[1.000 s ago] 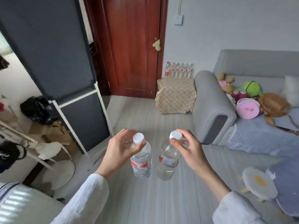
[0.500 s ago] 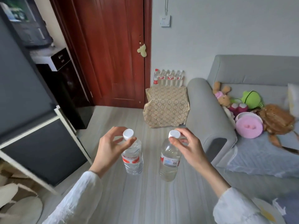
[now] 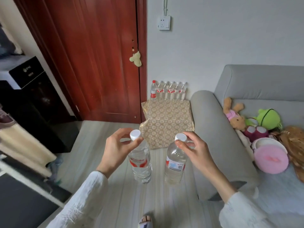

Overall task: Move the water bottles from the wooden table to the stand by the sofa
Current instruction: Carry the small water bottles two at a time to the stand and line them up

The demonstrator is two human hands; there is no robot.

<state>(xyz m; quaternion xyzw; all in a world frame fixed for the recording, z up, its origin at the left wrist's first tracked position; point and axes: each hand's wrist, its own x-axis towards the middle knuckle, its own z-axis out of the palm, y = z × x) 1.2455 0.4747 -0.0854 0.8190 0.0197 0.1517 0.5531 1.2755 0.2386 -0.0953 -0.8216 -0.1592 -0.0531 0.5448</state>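
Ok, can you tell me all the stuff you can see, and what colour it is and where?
Carried bottles: two, clear with white caps, hanging from the hands above the floor.
Row of bottles: about six, clear, on the stand against the wall.
Stand: one, gold patterned cover, beside the sofa.
Sofa: one, grey, right.
Plush toys: several, pink, green, brown, on the sofa.
Door: one, dark red, closed.
Socket: one, white, on the wall.
Left hand: holds a cap.
Right hand: holds a cap.

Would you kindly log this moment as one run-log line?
phase: carrying | left hand: holds left bottle by neck | right hand: holds right bottle by neck | stand: ahead, six bottles on it
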